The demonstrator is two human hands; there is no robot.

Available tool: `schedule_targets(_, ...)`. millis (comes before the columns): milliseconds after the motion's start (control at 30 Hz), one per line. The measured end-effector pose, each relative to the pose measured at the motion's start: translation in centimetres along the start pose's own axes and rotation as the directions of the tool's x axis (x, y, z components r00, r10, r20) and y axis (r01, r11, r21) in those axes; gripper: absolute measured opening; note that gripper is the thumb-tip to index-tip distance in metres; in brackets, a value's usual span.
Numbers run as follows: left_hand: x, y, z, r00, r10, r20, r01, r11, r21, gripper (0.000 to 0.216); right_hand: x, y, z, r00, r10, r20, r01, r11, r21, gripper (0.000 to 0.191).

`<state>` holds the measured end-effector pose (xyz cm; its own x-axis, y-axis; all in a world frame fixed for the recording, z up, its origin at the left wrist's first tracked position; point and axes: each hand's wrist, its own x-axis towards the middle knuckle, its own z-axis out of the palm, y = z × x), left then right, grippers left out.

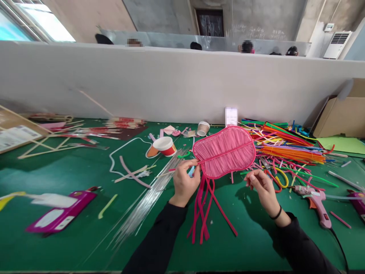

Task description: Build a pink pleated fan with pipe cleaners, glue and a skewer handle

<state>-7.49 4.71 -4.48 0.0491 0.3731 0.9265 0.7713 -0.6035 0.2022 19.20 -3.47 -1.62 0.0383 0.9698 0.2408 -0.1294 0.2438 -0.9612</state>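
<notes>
A green tabletop [71,171] runs along a low white partition wall [171,83]. Beyond it rise bare concrete walls [256,19] with a dark doorway [210,23]. Daylight enters through a window [37,23] at upper left; a white air conditioner [338,44] stands at right.

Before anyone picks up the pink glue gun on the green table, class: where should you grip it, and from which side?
Grip the pink glue gun by its handle, which points toward the person's near edge of the green table, coming from above on the near side. Its nozzle end points left toward the right hand, and its black cord trails from the handle, so keep clear of both.
</notes>
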Motion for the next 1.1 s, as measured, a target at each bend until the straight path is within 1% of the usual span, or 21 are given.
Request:
schedule_targets(100,0.0,0.1,0.0,1.0,-0.011,0.003,0.011,1.0,0.004,0.027,-0.1,-0.4,0.1,0.999,0.011,0.035,-0.01,1.0,-0.007,0.032)
schedule_targets(267,0.0,0.3,0.0,0.999,-0.039,0.001,0.039,0.999,0.005,0.025,-0.1,-0.3,0.0,0.993,0.088,0.075,-0.097,0.987,0.124,0.037)
schedule_targets(433,-0.1,0.5,0.0,0.996,-0.087,0.025,0.087,0.996,-0.001,0.023,0.0,-0.4,0.0,0.986,0.158,0.054,-0.164,0.976,0.146,0.033)
schedule_targets(533,0.0,0.7,0.0,0.997,-0.071,0.019,0.071,0.997,-0.003,0.022,0.1,-0.4,0.1,0.984,0.173,0.051,-0.179,0.967,0.179,0.026)
schedule_targets(567,0.0,0.8,0.0,0.998,-0.062,0.016,0.062,0.998,-0.002,0.022,0.1,-0.3,0.1,0.984,0.171,0.048,-0.177,0.967,0.182,0.025)
schedule_targets(633,0.1,0.9,0.0,0.999,-0.052,0.014,0.052,0.999,0.003,0.021,0.2,-0.2,0.1,0.988,0.154,0.031,-0.157,0.974,0.165,0.031)
schedule_targets(700,0.1,0.9,0.0,0.998,-0.056,0.017,0.056,0.998,0.008,0.021,0.2,-0.1,0.2,0.992,0.122,0.01,-0.123,0.987,0.1,0.037)
schedule_targets(733,0.1,0.9,0.0,0.998,-0.061,0.017,0.061,0.998,0.011,0.021,0.2,-0.1,0.2,0.994,0.105,0.006,-0.105,0.994,0.041,0.039)
schedule_targets(800,0.0,0.7,0.0,0.997,-0.076,0.011,0.076,0.997,0.019,0.022,0.1,-0.2,0.1,0.996,0.085,0.03,-0.081,0.989,-0.128,0.039)
schedule_targets(867,-0.2,0.6,0.0,0.995,-0.1,0.009,0.1,0.995,0.026,0.022,-0.2,-0.3,0.1,0.993,0.092,0.075,-0.064,0.949,-0.309,0.032)
schedule_targets(933,-0.2,0.6,-0.1,0.992,-0.124,0.011,0.124,0.992,0.027,0.023,-0.6,-0.5,-0.1,0.989,0.102,0.107,-0.045,0.896,-0.442,0.024)
schedule_targets(1000,-0.2,0.7,-0.1,0.991,-0.131,0.01,0.131,0.991,0.024,0.023,-1.1,-0.8,-0.5,0.989,0.083,0.121,-0.003,0.835,-0.55,0.022)
schedule_targets(1033,-0.1,0.7,-0.1,0.992,-0.127,0.005,0.127,0.992,0.019,0.024,-1.3,-1.1,-0.8,0.99,0.064,0.129,0.03,0.786,-0.618,0.023)
schedule_targets(1067,-0.1,0.8,-0.1,0.993,-0.121,-0.001,0.121,0.993,0.013,0.024,-1.4,-1.4,-1.2,0.989,0.046,0.141,0.066,0.714,-0.697,0.025)
schedule_targets(1100,0.0,0.9,-0.2,0.993,-0.116,-0.01,0.116,0.993,0.006,0.025,-1.4,-1.8,-1.7,0.987,0.04,0.156,0.098,0.618,-0.78,0.03)
